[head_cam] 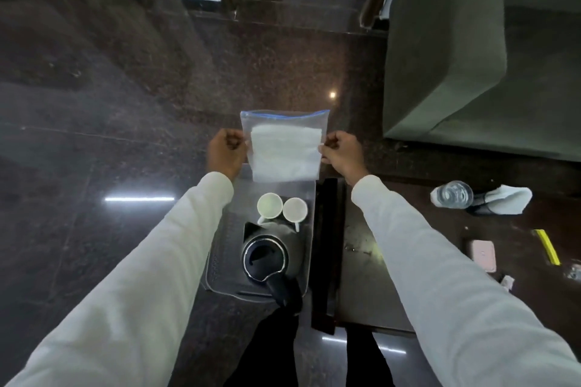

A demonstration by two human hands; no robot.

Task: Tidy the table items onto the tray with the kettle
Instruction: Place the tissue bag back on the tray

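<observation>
A clear zip bag (284, 148) with a blue seal and white folded paper inside is held up above the far end of the clear tray (217, 264). My left hand (225, 152) pinches its left edge and my right hand (341, 152) pinches its right edge. On the tray stand a black and silver kettle (267, 258) near me and two white cups (269, 205) (295, 210) beyond it, side by side.
To the right lies a dark wooden table (440, 276) carrying a water bottle (452, 195), a white cloth (511, 199), a pink case (484, 254) and a yellow pencil (548, 247). A grey sofa (465, 72) stands at the far right. The floor is dark polished stone.
</observation>
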